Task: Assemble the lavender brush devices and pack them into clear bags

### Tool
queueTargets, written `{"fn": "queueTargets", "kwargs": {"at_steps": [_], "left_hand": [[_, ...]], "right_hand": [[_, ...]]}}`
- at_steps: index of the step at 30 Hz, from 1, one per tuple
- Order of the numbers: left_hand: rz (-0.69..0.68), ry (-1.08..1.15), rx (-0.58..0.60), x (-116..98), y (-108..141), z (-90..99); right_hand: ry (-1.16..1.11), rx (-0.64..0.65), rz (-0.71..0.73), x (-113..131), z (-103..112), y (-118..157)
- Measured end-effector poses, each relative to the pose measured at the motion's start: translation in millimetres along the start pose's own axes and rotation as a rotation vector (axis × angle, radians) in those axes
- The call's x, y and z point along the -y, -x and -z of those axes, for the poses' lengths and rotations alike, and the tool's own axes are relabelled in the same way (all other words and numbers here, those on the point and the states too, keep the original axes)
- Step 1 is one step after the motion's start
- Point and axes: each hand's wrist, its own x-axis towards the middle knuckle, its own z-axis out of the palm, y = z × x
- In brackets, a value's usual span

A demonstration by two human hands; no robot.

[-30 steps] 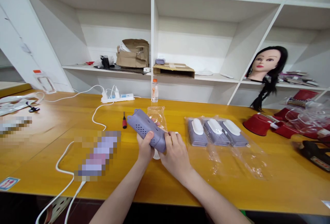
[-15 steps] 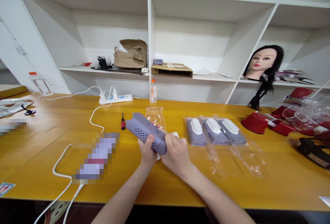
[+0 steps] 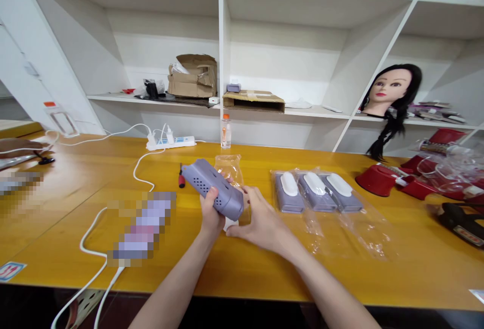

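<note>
At the front edge of the yellow wooden workbench [image 3: 378,273], the head view shows your left hand [image 3: 210,213] wrapped around a lilac-grey perforated plastic casing [image 3: 214,186], thumb pressed on its near face and fingertips curling up behind it. The casing sits in the air, tilted, its narrow end pointing toward a red-handled screwdriver [image 3: 182,178]. Your right hand [image 3: 260,225] is spread, palm down, fingers reaching toward the casing's lower end; whether they touch it, you cannot quite tell. So the work in hand is this one-handed hold, with your right hand free beside it. A small white part [image 3: 230,224] shows just beneath the casing, and a clear plastic bag [image 3: 229,170] lies directly behind it. To your right, three bagged lilac-grey units with white tops [image 3: 317,193] sit near your right fingers, their loose film spreading toward you. To your left, a white cable [image 3: 141,173] loops near the screwdriver, beside a pixelated item [image 3: 141,228]. Open bench lies in front of your wrists, before the edge. At the far left, a co-worker's hand [image 3: 18,147] works well apart from yours.
</note>
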Motion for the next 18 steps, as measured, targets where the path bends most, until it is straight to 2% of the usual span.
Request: {"fn": "queueTargets", "kwargs": {"at_steps": [3, 5, 8, 11, 14, 16, 18], "left_hand": [[-0.031, -0.013, 0.139, 0.5, 5.2, 1.6], [-0.024, -0.028, 0.207, 1.3, 8.6, 1.8], [0.071, -0.046, 0.268, 4.5, 12.0, 0.6], [0.105, -0.046, 0.267, 4.5, 9.6, -1.3], [0.071, -0.002, 0.141, -9.7, -6.5, 1.9], [-0.056, 0.068, -0.136, -25.0, -23.8, 8.6], [-0.150, 0.093, -0.218, -35.8, -39.8, 17.0]], "right_hand": [[-0.373, 0.195, -0.150, -0.6, 9.6, -7.2], [-0.470, 0.241, -0.209, -1.8, 10.8, -11.1], [-0.364, 0.166, -0.221, -2.8, 9.8, -13.1], [-0.235, 0.074, -0.162, -2.7, 9.0, -8.4], [-0.162, 0.057, -0.055, -7.1, 4.7, 4.4], [-0.124, 0.097, -0.023, -16.1, -1.9, 14.0], [-0.100, 0.084, -0.137, -29.1, -10.0, 19.7]]}}
